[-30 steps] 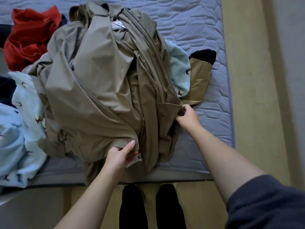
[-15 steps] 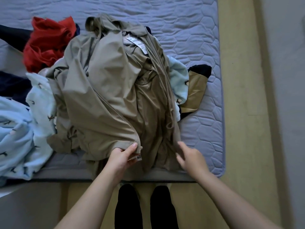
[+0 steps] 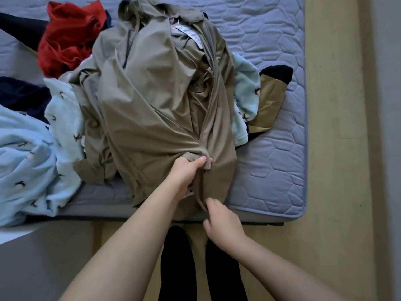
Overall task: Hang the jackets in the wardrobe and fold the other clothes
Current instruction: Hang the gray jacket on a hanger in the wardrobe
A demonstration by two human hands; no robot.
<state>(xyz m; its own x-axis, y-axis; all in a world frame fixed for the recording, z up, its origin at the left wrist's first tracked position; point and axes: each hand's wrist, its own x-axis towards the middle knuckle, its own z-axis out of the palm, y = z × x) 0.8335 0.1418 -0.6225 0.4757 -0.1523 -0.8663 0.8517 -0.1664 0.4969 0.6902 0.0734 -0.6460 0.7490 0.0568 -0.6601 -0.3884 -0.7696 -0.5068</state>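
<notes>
Just beyond the right hand [image 3: 221,220], pinching the edge of a crumpled khaki fabric jacket [image 3: 152,105], the left hand [image 3: 186,170] grips its bunched hem.

- The left forearm [image 3: 134,235] and the right forearm [image 3: 282,263] are bare right down to the lower edge of the view.
- The left grip [image 3: 186,170] is a bare hand with a short, plain thumbnail.
- The right grip [image 3: 221,220] is also bare and slightly blurred.
- The left leg [image 3: 175,263] and the right leg [image 3: 223,270] are covered in plain black cloth; it cannot be told whether this is trousers or socks.
</notes>
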